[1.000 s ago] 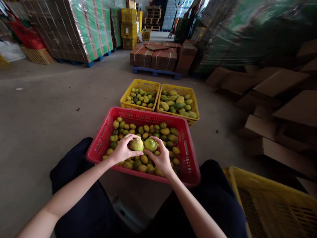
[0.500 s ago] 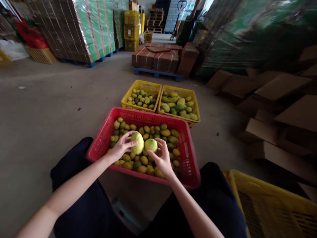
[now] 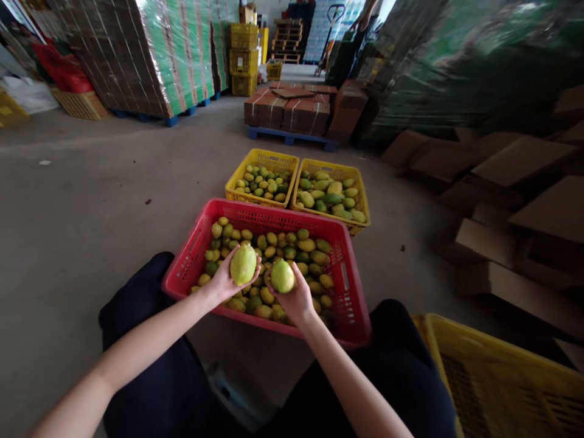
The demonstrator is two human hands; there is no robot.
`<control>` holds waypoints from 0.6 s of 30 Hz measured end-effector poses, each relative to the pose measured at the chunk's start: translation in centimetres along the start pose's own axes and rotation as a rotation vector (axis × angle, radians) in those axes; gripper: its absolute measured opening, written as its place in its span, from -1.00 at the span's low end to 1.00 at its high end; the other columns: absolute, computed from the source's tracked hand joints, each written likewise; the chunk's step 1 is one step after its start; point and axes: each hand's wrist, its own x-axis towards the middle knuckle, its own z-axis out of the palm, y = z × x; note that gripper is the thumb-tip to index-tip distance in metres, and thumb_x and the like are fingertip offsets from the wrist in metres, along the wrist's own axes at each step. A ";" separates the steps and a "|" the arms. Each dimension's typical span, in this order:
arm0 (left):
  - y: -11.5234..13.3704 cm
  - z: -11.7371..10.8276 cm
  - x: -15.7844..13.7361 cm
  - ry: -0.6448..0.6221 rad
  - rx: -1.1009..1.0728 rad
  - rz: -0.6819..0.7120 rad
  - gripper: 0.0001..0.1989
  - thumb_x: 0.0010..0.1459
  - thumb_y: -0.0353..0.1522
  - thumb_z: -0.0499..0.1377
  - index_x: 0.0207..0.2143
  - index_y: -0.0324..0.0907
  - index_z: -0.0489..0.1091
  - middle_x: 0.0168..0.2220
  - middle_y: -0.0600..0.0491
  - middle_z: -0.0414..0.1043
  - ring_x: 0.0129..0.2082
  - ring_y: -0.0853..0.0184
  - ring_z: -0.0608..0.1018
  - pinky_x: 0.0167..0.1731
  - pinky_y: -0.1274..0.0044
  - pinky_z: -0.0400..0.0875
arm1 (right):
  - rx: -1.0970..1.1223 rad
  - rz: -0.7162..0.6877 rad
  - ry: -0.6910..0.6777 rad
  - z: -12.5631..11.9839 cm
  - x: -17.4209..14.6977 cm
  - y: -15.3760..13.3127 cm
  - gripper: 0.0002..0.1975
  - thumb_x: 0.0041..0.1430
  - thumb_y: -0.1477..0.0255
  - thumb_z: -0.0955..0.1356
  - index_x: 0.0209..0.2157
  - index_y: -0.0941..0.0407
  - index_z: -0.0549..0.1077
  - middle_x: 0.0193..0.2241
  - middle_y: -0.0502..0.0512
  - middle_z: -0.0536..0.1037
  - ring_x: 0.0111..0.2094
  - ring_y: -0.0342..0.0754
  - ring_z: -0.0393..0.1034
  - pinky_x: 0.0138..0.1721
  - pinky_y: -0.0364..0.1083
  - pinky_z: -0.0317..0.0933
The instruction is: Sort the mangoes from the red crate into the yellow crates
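Observation:
My left hand point(image 3: 222, 283) is palm up, with its fingers curled under a yellow-green lemon point(image 3: 243, 265) that has a small nub on top. Beside it, my right hand point(image 3: 297, 302) grips a rounder, greener lemon point(image 3: 282, 277) from below and the right side. A small gap separates the two fruits. Both hands are above a red plastic crate point(image 3: 357, 304), which holds many loose yellow and green lemons point(image 3: 306, 245) and stands between my knees. My hands and forearms hide part of the fruit beneath.
Beyond the red crate, two yellow crates point(image 3: 298, 182) of similar fruit stand side by side. A yellow crate point(image 3: 497, 340) is at my lower right. Cardboard boxes point(image 3: 497, 158) lie along the right. Bundled cardboard point(image 3: 305, 112) sits on a blue pallet point(image 3: 292, 137) ahead, near wrapped stacks point(image 3: 177, 55).
My hands have turned palm up and moved slightly apart with the lemons. The left fruit now shows its nubbed end upward; the right one sits a little lower.

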 end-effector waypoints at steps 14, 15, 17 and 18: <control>-0.3 -1.0 0.6 0.085 -0.076 0.078 -0.64 0.17 -0.24 0.07 -0.12 -0.34 0.40 -0.38 -0.10 0.53 -0.40 0.29 0.58 -0.43 0.51 0.53 | -0.041 -0.131 0.059 -0.3 0.7 0.5 -0.71 0.00 0.15 0.40 -0.40 0.08 0.40 -0.51 0.02 0.56 -0.50 -0.04 0.47 -0.57 -0.10 0.32; -0.2 -1.1 0.8 0.067 -0.073 0.074 -0.63 0.17 -0.26 0.06 -0.08 -0.34 0.38 -0.37 -0.10 0.53 -0.40 0.28 0.59 -0.45 0.52 0.52 | -0.060 -0.139 0.051 -0.4 0.8 0.6 -0.71 0.00 0.16 0.40 -0.40 0.08 0.39 -0.50 0.02 0.57 -0.50 -0.03 0.47 -0.58 -0.10 0.31; -0.1 -1.2 0.9 0.036 -0.040 0.081 -0.65 0.18 -0.32 0.05 -0.02 -0.29 0.36 -0.33 -0.07 0.53 -0.37 0.27 0.59 -0.47 0.52 0.51 | -0.090 -0.109 0.037 -0.5 0.8 0.6 -0.70 0.00 0.15 0.40 -0.39 0.09 0.38 -0.49 0.01 0.56 -0.52 -0.04 0.46 -0.61 -0.11 0.28; -0.1 -1.2 0.9 0.025 -0.017 0.086 -0.66 0.18 -0.34 0.04 -0.01 -0.25 0.35 -0.31 -0.05 0.53 -0.35 0.26 0.59 -0.48 0.51 0.50 | -0.095 -0.081 0.026 -0.5 0.7 0.6 -0.69 0.00 0.14 0.40 -0.39 0.10 0.39 -0.49 0.01 0.56 -0.54 -0.05 0.46 -0.62 -0.11 0.27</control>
